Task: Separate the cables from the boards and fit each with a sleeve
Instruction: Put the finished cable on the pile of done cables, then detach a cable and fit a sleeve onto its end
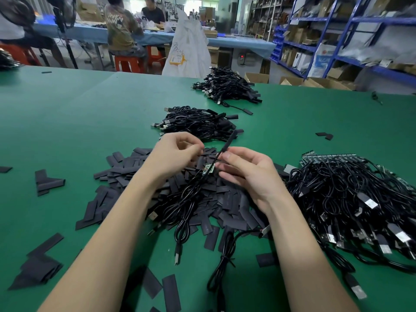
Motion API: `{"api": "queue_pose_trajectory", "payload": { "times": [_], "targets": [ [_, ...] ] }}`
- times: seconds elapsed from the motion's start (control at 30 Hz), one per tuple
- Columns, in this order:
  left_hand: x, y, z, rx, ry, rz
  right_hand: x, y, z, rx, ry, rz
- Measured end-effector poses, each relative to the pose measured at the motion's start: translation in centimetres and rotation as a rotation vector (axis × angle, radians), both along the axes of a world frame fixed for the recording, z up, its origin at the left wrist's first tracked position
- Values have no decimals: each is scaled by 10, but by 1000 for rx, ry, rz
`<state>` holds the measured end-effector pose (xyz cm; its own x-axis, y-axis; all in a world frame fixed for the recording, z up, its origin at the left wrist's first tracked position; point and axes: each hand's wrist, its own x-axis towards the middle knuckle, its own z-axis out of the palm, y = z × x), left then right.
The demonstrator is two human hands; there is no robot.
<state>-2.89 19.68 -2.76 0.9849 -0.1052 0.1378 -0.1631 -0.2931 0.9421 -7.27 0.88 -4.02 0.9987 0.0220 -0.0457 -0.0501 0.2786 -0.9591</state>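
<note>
Much of the small green circuit board [208, 170] is hidden behind the fingers of both hands, and only a short stretch of it can be made out between them; whether a wire is soldered to it cannot be told. The left hand [173, 157] is curled with thumb and fingertips drawn together just above and left of the board, but what is pinched there is covered by the fingers. The right hand [245, 174] is closed on a flat black sleeve strip [227, 143], which is held at its lower end between thumb and forefinger and rises tilted up and away from the board. A thin black cable with a USB plug [186, 199] is seen running down from the board toward the near edge of the green desk [67, 122], where its loops are lost among others. Under both hands lies a heap of flat black sleeve pieces [126, 174], with loose pieces scattered to the left. At the right, a large tangle of black cables still joined to green boards [351, 194] is cut off by the frame edge. Beyond the hands, 2 piles of black cables are laid: a nearer pile [198, 123] and a farther pile [227, 86], their details too small to tell.
</note>
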Motion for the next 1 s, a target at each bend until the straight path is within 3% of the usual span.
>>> {"api": "queue_pose_trajectory", "payload": {
  "times": [0.3, 0.53, 0.7, 0.83, 0.93, 1.0],
  "targets": [
    [-2, -7, -4, 471, 30, -6, -7, 7, 3, -105, 22, 153],
    [-4, -5, 1, 611, 101, -69, -9, 8, 7, -76, -44, 189],
    [-8, -1, 16, 403, 192, -238, -10, 0, 13, -52, -57, 127],
    [-9, 4, 22, 402, 272, -351, -10, -2, 16, 27, -60, 103],
    [-13, -3, 20, 180, 414, -459, -10, 0, 19, 99, -71, 126],
    [-14, -6, 19, 22, 413, -458, -9, 0, 19, 137, -77, 127]
  ]
}}
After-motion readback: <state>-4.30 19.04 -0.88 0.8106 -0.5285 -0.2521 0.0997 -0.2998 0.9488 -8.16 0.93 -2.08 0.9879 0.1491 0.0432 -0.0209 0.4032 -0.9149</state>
